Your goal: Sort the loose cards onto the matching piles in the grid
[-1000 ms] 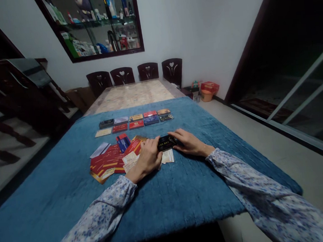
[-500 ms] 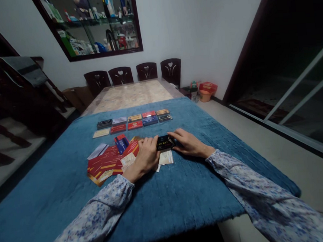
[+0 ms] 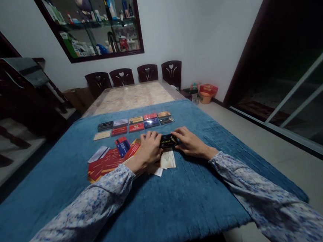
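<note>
Precariously, perhaps, the black cards (image 3: 167,141) sat pinched at their ends between the fingers of the left hand (image 3: 147,147) and right hand (image 3: 191,142), just above loose pale cards (image 3: 168,159). Uneven pressure could have fanned or spilled them onto that pile. The left sleeve (image 3: 107,190) lay close over the red cards (image 3: 106,162) and might have dragged some along. Beyond, two rows of cards (image 3: 136,127) stood near the fingers on the blue cloth (image 3: 168,206), its soft folds liable to catch edges.
</note>
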Available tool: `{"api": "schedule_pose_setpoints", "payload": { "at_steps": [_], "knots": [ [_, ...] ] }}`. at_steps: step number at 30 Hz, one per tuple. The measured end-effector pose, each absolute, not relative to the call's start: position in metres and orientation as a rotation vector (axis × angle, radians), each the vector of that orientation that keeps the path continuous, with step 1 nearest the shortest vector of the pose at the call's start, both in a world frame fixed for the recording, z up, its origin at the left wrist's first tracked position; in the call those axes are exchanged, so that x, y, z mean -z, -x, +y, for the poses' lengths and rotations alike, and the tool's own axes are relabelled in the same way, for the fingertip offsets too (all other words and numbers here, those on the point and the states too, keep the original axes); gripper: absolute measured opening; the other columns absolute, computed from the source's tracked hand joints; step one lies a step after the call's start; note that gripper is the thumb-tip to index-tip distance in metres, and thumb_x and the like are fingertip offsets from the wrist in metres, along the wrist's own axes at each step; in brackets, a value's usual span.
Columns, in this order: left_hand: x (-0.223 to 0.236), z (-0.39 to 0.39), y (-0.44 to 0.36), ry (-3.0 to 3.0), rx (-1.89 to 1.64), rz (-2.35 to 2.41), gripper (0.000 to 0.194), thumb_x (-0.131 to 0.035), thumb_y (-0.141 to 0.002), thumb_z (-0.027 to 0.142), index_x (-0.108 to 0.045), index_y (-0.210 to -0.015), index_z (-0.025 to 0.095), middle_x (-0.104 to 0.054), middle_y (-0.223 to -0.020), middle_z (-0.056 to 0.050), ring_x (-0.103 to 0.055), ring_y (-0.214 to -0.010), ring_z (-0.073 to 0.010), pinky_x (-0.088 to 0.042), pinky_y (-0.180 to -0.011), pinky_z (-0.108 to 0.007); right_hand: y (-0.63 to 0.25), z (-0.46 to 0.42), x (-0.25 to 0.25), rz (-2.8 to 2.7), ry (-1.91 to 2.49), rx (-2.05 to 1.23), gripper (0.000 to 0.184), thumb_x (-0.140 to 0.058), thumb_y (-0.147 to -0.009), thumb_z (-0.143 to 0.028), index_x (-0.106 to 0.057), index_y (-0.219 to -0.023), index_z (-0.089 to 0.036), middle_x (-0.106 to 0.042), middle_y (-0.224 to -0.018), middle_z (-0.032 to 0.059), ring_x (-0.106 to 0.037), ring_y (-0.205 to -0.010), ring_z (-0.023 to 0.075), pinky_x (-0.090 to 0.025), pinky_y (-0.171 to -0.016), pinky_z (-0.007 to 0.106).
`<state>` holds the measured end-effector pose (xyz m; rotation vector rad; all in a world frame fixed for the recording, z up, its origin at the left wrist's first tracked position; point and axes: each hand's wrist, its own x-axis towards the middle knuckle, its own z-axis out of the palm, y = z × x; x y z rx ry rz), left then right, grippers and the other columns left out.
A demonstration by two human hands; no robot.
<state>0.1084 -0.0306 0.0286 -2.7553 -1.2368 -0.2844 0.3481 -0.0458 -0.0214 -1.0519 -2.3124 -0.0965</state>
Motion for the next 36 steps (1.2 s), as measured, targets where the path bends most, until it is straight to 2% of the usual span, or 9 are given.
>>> {"api": "schedule_pose_setpoints", "payload": {
  "at_steps": [15, 27, 32, 36],
  "knots": [
    [-0.040, 0.015, -0.126, 2.788, 0.285, -1.228, 0.041, -0.069, -0.083, 0.020, -0.061, -0.123, 0.020, -0.060, -0.128, -0.015, -0.047, -0.122, -0.0366, -0.040, -0.100, -0.056, -0.364, 0.003, 0.022, -2.250, 1.099, 0.058, 0.058, -0.066, -0.084, -0.013, -0.055, -0.140, -0.023, -0.057, -0.125, 0.0146, -0.054, -0.110, 0.0311, -0.052, -0.097, 0.056],
    [-0.035, 0.062, -0.149, 2.767, 0.299, -1.269, 0.040, -0.065, -0.084, 0.017, -0.061, -0.124, 0.021, -0.062, -0.131, -0.015, -0.045, -0.126, -0.0375, -0.039, -0.100, -0.059, -0.384, 0.049, 0.018, -2.257, 1.234, 0.106, 0.047, -0.063, -0.080, -0.008, -0.064, -0.126, -0.016, -0.064, -0.129, 0.0158, -0.057, -0.108, 0.0302, -0.050, -0.097, 0.050],
    [-0.035, 0.075, -0.157, 2.762, 0.313, -1.295, 0.043, -0.064, -0.084, 0.014, -0.061, -0.125, 0.023, -0.061, -0.135, -0.014, -0.045, -0.127, -0.0378, -0.039, -0.100, -0.059, -0.388, 0.071, 0.023, -2.232, 1.242, 0.117, 0.046, -0.063, -0.076, -0.006, -0.068, -0.120, -0.019, -0.066, -0.128, 0.0130, -0.059, -0.107, 0.0286, -0.051, -0.097, 0.048],
    [-0.033, 0.086, -0.164, 2.758, 0.287, -1.319, 0.039, -0.062, -0.085, 0.014, -0.062, -0.124, 0.020, -0.062, -0.134, -0.017, -0.046, -0.127, -0.0391, -0.038, -0.101, -0.062, -0.390, 0.086, 0.026, -2.253, 1.295, 0.077, 0.044, -0.064, -0.076, -0.005, -0.069, -0.118, -0.014, -0.068, -0.126, 0.0160, -0.060, -0.107, 0.0291, -0.050, -0.097, 0.046]
  ]
}}
